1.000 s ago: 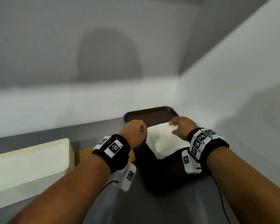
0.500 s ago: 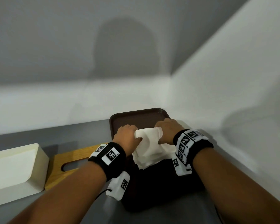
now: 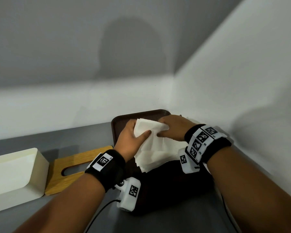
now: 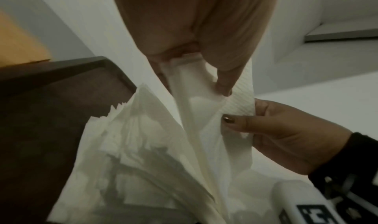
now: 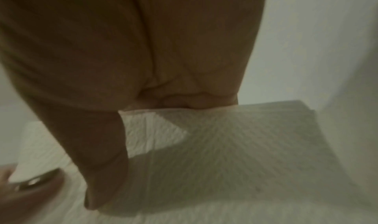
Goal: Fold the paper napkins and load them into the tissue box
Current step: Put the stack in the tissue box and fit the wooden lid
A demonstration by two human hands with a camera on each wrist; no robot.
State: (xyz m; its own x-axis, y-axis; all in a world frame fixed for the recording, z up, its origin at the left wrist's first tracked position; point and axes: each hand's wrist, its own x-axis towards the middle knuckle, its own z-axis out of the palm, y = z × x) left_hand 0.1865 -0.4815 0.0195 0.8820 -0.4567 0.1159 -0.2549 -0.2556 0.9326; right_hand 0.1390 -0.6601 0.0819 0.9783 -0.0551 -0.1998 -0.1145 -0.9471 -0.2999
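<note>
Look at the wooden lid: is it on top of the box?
No, the lid lies flat on the table between the open box and the tray.

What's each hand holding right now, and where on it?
Both grip the top paper napkin over the tray: left hand at its left edge, right hand at its right edge.

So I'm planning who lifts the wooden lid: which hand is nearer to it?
Left. The left hand holds the napkins over the tray's left side, close to the lid; the right hand is farther right.
</note>
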